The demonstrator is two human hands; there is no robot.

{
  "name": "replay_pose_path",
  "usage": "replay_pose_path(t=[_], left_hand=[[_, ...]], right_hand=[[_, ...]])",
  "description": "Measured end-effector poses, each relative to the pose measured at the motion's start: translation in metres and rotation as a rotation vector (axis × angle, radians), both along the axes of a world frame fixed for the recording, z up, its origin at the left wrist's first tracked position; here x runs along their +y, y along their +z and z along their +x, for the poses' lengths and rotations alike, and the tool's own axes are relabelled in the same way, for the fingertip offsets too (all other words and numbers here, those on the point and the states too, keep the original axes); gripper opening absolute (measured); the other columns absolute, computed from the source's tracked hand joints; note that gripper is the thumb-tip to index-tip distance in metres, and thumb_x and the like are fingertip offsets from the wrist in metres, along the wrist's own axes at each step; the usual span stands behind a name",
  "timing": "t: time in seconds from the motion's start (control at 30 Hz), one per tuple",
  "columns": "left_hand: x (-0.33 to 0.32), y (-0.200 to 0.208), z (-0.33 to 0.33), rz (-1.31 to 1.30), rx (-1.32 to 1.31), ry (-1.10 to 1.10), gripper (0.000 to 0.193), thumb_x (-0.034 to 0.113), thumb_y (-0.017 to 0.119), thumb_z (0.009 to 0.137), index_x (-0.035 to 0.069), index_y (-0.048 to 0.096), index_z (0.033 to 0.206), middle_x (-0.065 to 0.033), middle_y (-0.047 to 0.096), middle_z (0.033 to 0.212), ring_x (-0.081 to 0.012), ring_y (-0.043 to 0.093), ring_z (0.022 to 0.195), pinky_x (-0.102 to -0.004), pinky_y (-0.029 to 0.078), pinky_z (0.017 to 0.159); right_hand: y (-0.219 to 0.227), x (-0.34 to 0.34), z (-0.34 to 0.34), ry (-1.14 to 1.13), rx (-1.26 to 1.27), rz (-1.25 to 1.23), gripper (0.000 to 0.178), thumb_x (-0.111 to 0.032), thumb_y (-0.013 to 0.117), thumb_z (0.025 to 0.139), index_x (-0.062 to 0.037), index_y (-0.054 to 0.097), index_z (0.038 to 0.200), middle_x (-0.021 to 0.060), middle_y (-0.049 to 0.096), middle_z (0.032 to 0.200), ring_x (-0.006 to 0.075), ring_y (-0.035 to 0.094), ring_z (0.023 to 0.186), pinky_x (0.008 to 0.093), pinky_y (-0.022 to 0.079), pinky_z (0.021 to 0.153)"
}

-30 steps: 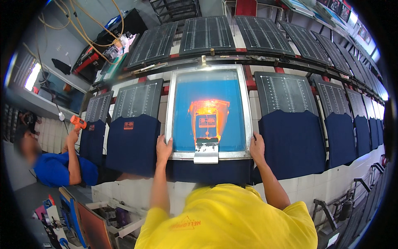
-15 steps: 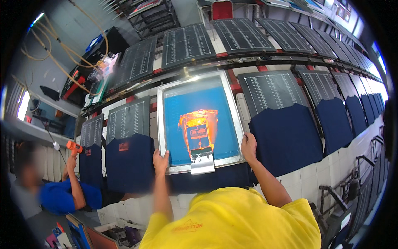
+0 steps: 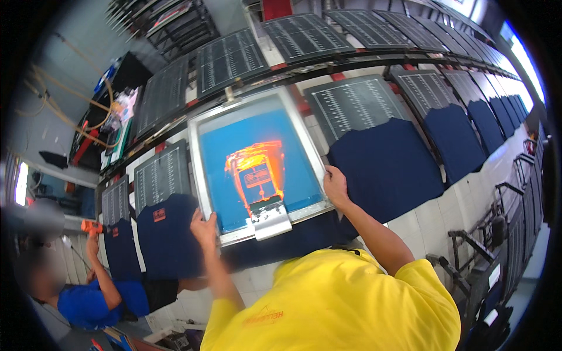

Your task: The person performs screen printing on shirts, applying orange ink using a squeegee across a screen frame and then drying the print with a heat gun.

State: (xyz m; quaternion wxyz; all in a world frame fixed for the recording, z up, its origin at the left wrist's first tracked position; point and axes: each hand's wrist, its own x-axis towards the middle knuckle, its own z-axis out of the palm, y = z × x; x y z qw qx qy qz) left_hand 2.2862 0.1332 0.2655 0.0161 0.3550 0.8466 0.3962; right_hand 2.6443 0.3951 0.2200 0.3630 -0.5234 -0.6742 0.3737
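A screen-printing frame (image 3: 307, 215) with a pale metal rim and blue mesh (image 3: 216, 152) lies in front of me. Bright orange ink (image 3: 257, 153) is smeared around a design in the middle of the mesh. A squeegee (image 3: 273, 223) with a silvery holder rests at the near rim, untouched by either hand. My left hand (image 3: 204, 230) is closed at the near left corner of the frame. On the right side, near the other corner, my right hand (image 3: 336, 186) grips the rim. A navy shirt (image 3: 298, 243) shows partly below the frame; the rest is hidden.
Navy shirts (image 3: 380, 158) on dark marked boards (image 3: 354, 105) line the bench to both sides. A printed shirt (image 3: 167, 237) lies to the left. There, a co-worker in blue (image 3: 99, 304) holds an orange heat gun (image 3: 91, 226). Metal racks (image 3: 474, 245) stand at right.
My view has turned, so the bench and frame appear shifted left and tilted. Both hands remain at the frame's sides. The squeegee stays at the near rim.
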Motion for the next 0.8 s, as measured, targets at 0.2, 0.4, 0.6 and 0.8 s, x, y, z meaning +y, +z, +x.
replay_pose_path(t=[0.2, 0.4, 0.6, 0.8], left_hand=[[0.025, 0.027, 0.082, -0.006, -0.024, -0.007, 0.033, 0.007, 0.073, 0.077, -0.007, 0.071, 0.107, -0.0168, 0.072, 0.109, -0.0257, 0.068, 0.098, -0.0335, 0.049, 0.090], [0.087, 0.030, 0.218, 0.047, -0.091, 0.006, 0.032, 0.007, 0.074, 0.077, -0.005, 0.072, 0.106, -0.0190, 0.071, 0.113, -0.0267, 0.067, 0.103, -0.0342, 0.048, 0.092], [0.152, -0.003, 0.331, 0.068, -0.173, -0.027, 0.029, 0.008, 0.076, 0.076, -0.003, 0.073, 0.103, -0.0197, 0.069, 0.120, -0.0309, 0.066, 0.111, -0.0373, 0.048, 0.096], [0.214, -0.003, 0.388, 0.071, -0.207, -0.078, 0.030, 0.010, 0.076, 0.076, -0.001, 0.073, 0.104, -0.0192, 0.069, 0.116, -0.0317, 0.066, 0.107, -0.0369, 0.049, 0.094]], right_hand=[[0.030, 0.021, 0.073, 0.001, 0.048, -0.089, 0.030, -0.006, 0.054, 0.091, 0.0028, 0.066, 0.118, 0.0239, 0.068, 0.112, 0.0381, 0.065, 0.108, 0.0412, 0.049, 0.095], [0.024, 0.076, 0.207, -0.033, 0.081, -0.064, 0.030, -0.003, 0.056, 0.090, 0.0025, 0.067, 0.117, 0.0215, 0.070, 0.110, 0.0305, 0.068, 0.102, 0.0363, 0.051, 0.092], [0.015, 0.141, 0.336, -0.073, -0.018, -0.014, 0.030, -0.003, 0.057, 0.091, 0.0033, 0.067, 0.118, 0.0164, 0.072, 0.104, 0.0242, 0.067, 0.094, 0.0333, 0.051, 0.086], [0.005, 0.195, 0.401, -0.093, -0.089, 0.099, 0.030, -0.001, 0.056, 0.090, 0.0034, 0.068, 0.117, 0.0110, 0.072, 0.092, 0.0164, 0.065, 0.079, 0.0299, 0.051, 0.073]])
